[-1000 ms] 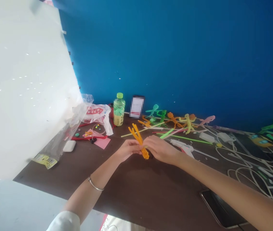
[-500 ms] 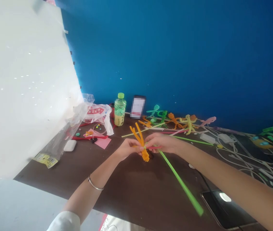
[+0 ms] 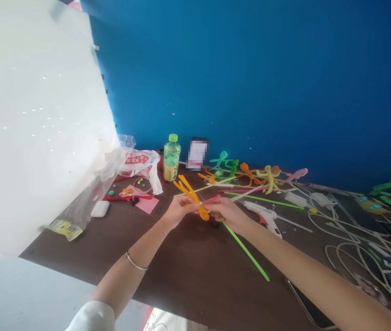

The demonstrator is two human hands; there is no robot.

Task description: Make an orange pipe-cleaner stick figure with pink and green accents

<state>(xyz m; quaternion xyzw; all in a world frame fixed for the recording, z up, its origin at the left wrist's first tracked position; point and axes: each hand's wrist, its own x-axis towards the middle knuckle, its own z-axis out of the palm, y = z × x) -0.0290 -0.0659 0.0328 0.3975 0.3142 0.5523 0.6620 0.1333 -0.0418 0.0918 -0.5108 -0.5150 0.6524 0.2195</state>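
Near the middle of the brown table, my left hand [image 3: 179, 212] pinches an orange pipe-cleaner bundle [image 3: 203, 212], its loose strands fanning up and to the left. My right hand [image 3: 229, 212] is closed at the bundle's right side, on a pink piece [image 3: 212, 199] and a long green pipe cleaner [image 3: 247, 252] that slants down to the right. A small yellow-green band shows where the orange strands meet the coiled end. The fingertips of both hands nearly touch and partly hide the join.
Behind stand a green-capped bottle [image 3: 171, 158] and a phone [image 3: 197, 154]. Pipe-cleaner figures [image 3: 268, 178] line the back right. A glue gun [image 3: 262, 218], white cables [image 3: 345, 236] and a dark tablet [image 3: 307, 305] are at right. Plastic bags [image 3: 143, 163] and a white case [image 3: 100, 208] are at left.
The orange bundle has tilted left and moved slightly up. My right hand and forearm have shifted down and left, uncovering the glue gun. The green pipe cleaner's free end has moved up and left.
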